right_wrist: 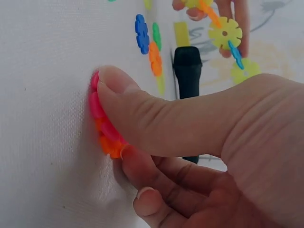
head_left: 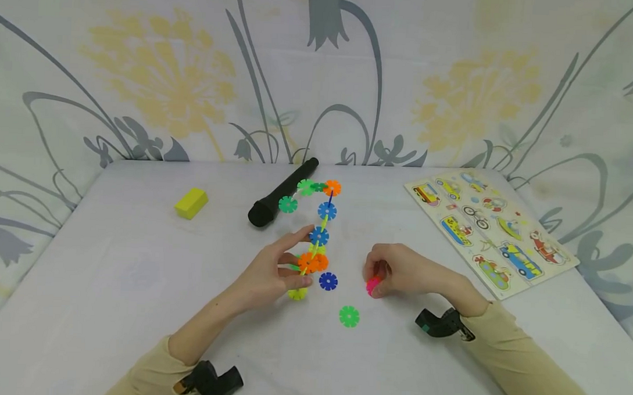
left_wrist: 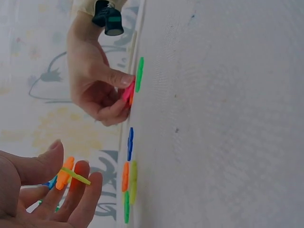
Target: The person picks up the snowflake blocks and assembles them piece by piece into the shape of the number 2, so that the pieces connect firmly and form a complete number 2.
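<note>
Covering the desk (head_left: 136,261), a white cloth; behind it, across the whole top of the head view, a pale curtain (head_left: 158,76) printed with yellow flowers and grey stems. Lying on the cloth: yellow block (head_left: 191,203) at left of centre, black torch (head_left: 282,193) angled toward the middle, wooden vehicle puzzle (head_left: 490,232) at right. Running from centre frame upward, a chain of snowflake discs (head_left: 320,232) in green, orange, blue and yellow. Loose beside it, a blue disc (head_left: 328,281) and, lower, a green disc (head_left: 349,316), both flat on the cloth.

Reaching in from the lower left, left hand (head_left: 272,271), fingers (left_wrist: 76,190) half curled and pinching the lower end of the chain at its orange discs, index finger extended along it. Coming from the lower right, right hand (head_left: 397,270), knuckles up, thumb and fingers (right_wrist: 118,95) closed narrowly on a pink disc (head_left: 373,285) pressed against the cloth, an orange piece just under it in the right wrist view. Strapped at each wrist, a black camera mount over a beige sleeve.
</note>
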Demonstrator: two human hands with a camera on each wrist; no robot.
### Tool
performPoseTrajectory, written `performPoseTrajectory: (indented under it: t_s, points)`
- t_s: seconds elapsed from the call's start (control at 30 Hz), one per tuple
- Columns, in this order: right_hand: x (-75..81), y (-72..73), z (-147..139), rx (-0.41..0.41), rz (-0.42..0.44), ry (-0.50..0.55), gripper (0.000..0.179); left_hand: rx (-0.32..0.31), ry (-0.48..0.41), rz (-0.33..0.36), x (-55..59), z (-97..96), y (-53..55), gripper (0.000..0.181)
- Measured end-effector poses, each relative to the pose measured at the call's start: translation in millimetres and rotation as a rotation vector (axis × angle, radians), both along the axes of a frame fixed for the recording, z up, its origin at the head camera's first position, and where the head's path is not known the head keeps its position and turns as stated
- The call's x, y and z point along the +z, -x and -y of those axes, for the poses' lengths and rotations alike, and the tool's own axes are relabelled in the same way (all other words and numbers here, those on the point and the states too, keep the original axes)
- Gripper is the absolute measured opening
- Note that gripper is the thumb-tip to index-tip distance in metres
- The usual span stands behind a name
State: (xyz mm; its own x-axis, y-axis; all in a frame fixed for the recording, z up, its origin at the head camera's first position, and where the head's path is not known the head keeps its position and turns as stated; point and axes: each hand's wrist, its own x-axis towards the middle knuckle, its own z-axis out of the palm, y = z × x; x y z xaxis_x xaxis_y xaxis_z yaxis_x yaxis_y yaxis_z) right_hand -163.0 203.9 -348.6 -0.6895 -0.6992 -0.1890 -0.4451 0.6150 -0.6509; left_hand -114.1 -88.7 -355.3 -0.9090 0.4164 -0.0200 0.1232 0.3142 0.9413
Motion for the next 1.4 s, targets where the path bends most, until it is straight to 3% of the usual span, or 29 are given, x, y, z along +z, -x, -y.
performPoseTrajectory:
  t_s: [0.27, 0.5, 0.63, 0.87, 1.03, 1.23, 1.4]
  points:
    - [3.6, 0.7, 6, 0.003, 0.028, 0.016, 0.015, 0.013, -0.011, -0.007, 2.4, 0.1, -1.2, 0.082]
    - [10.9, -7.9, 47, 0.045, 0.202, 0.103, 0.019, 0.033, -0.043, 0.009, 6.2, 0.5, -0.1, 0.083]
    - [3.7, -12.7, 72, 0.043, 0.277, 0.181, 0.015, 0.043, -0.073, 0.024, 7.3, 1.4, -0.1, 0.083]
    - [-12.7, -21.8, 89, -0.055, 0.388, 0.329, 0.013, 0.040, -0.115, 0.017, 7.1, 1.7, 0.1, 0.082]
    - [-15.1, -27.9, 93, -0.087, 0.407, 0.364, 0.015, 0.043, -0.128, 0.030, 6.3, 0.4, 0.1, 0.082]
    - [-15.5, -31.7, 95, -0.125, 0.356, 0.379, 0.014, 0.038, -0.129, 0.020, 3.6, 0.2, 1.0, 0.079]
    - [-15.3, -32.2, 95, -0.133, 0.395, 0.408, 0.015, 0.049, -0.121, 0.013, 2.8, 0.0, 0.9, 0.078]
